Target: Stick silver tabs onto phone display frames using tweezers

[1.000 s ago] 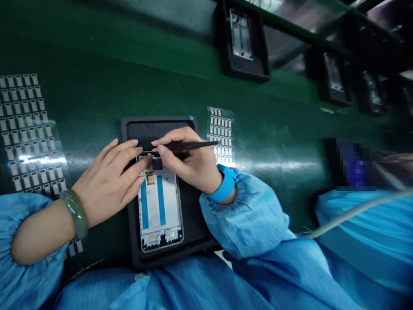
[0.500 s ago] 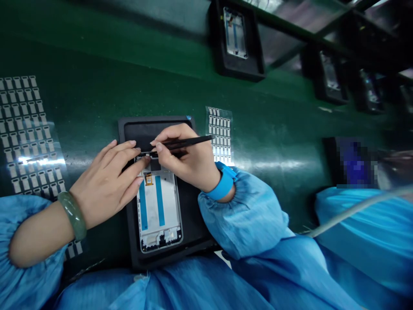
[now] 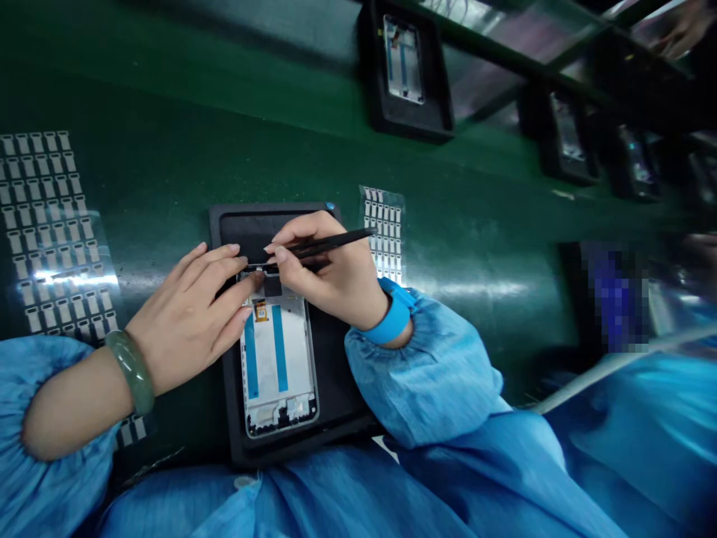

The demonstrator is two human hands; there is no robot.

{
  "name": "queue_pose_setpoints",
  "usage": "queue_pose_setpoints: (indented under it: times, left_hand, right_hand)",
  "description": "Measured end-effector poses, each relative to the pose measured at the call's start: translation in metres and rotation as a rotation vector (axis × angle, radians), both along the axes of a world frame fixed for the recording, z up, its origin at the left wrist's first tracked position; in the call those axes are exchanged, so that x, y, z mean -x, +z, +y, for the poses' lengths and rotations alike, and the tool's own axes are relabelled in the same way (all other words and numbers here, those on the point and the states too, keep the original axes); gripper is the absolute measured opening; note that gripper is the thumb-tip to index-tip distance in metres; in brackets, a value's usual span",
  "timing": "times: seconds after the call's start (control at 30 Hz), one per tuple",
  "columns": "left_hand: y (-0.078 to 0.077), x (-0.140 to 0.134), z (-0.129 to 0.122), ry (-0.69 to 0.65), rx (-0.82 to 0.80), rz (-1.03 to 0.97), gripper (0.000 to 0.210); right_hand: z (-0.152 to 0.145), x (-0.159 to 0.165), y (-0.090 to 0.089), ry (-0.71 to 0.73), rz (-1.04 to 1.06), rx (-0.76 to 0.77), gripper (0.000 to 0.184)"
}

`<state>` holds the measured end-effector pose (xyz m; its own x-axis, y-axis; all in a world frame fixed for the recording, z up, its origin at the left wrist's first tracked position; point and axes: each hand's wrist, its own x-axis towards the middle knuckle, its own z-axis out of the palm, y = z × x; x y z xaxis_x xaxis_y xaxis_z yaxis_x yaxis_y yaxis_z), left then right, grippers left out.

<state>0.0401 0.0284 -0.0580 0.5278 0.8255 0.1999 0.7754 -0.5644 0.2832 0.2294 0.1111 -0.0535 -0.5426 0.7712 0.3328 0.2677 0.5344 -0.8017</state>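
Observation:
An opened phone body [image 3: 294, 351] with two blue strips and a small orange flex connector [image 3: 261, 311] lies in a black tray [image 3: 347, 396]. My left hand [image 3: 193, 310] rests over the phone's upper left edge, fingers stretched out and a fingertip touching its top end. Between the thumb and fingers of my right hand [image 3: 330, 273] is a pair of black tweezers [image 3: 344, 238], angled down to the phone's top edge. Their tips are hidden behind my fingers, so I cannot tell whether they pinch anything.
Sheets of small pale stickers lie on the green table, a large one [image 3: 50, 224] at left and a smaller one [image 3: 386, 232] beyond my right hand. Farther back, black trays [image 3: 411, 119] hold other phone bodies. A person's blue sleeve [image 3: 644, 441] and a pale cable [image 3: 605, 371] are at right.
The view has shifted slightly. Both hands keep their places at the phone's top end, and the tweezers' rear end tilts up a little more. The person's sleeve at right has moved lower.

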Motion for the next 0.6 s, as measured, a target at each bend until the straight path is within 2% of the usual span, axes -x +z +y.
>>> queue_pose_setpoints:
  times: [0.37,0.6]
  left_hand:
    - [-0.0011,0.0002,0.0000,-0.002,-0.017,-0.002,0.033]
    - [-0.0012,-0.0003,-0.0003,0.003,-0.023,0.002,0.033]
  right_hand:
    - [0.0020,0.0016,-0.0001,0.016,-0.008,-0.013,0.006]
    - [0.0035,0.0039,0.0048,0.034,-0.097,-0.083,0.006]
